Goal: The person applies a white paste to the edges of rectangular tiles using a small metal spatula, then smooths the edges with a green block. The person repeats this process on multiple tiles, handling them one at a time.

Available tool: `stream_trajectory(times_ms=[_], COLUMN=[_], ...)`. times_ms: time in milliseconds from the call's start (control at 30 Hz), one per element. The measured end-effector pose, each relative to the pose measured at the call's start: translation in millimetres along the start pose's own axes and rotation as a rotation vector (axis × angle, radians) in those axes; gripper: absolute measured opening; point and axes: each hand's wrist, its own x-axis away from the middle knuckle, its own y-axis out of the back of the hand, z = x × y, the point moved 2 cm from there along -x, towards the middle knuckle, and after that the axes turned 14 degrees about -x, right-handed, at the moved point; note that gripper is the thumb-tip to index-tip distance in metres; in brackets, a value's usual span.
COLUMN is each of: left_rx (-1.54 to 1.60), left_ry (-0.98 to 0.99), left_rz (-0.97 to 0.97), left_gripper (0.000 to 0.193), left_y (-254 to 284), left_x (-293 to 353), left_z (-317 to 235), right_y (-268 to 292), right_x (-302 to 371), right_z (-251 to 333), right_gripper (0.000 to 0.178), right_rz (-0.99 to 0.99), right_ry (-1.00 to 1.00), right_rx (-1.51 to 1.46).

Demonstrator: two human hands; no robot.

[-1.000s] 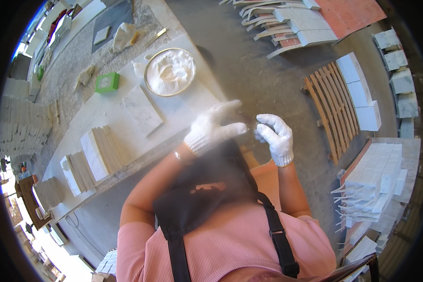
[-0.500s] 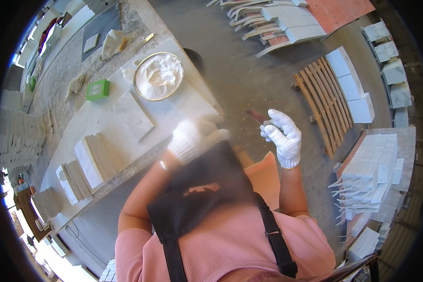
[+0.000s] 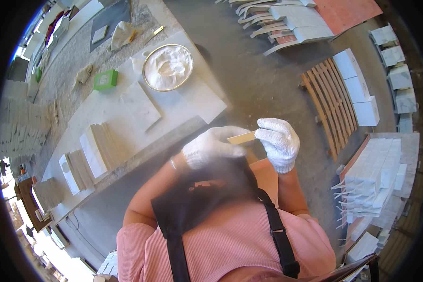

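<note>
My right hand (image 3: pixel 278 144), in a white knitted glove, pinches one end of a thin flat blade (image 3: pixel 242 137). The blade looks pale yellow and its free end points left. My left hand (image 3: pixel 214 146), gloved the same way, is beside that end. Its fingers are stretched out and the thumb side is apart from them, with the blade lying across the gap; whether they touch it I cannot tell. Both hands are in front of my black apron (image 3: pixel 197 192), just off the edge of the stone-topped bench (image 3: pixel 174 136).
On the bench are a bowl of white paste (image 3: pixel 168 68), a marble tile (image 3: pixel 141 105), a green box (image 3: pixel 105 80), a crumpled cloth (image 3: pixel 123 35) and upright stacks of tiles (image 3: pixel 95 150). A wooden pallet (image 3: pixel 329 105) and strapped white stacks (image 3: pixel 373 174) stand to the right.
My left hand has moved right, up to the blade. My right hand has moved slightly down and left, and the blade has turned from dark to pale yellow, now pointing at my left hand.
</note>
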Motion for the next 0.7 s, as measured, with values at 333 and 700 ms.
stream_trajectory(times_ms=[333, 700], left_rx=[-0.103, -0.411], left_ry=[0.020, 0.134], left_rz=[-0.096, -0.156], left_gripper=[0.040, 0.031], left_y=[-2, 14], left_x=[2, 20], left_z=[-7, 12], right_y=[-3, 14], right_x=[-11, 18], right_z=[15, -20], right_gripper=[0.030, 0.020], right_rz=[0.086, 0.015], right_ry=[0.129, -0.092], right_rx=[0.058, -0.060])
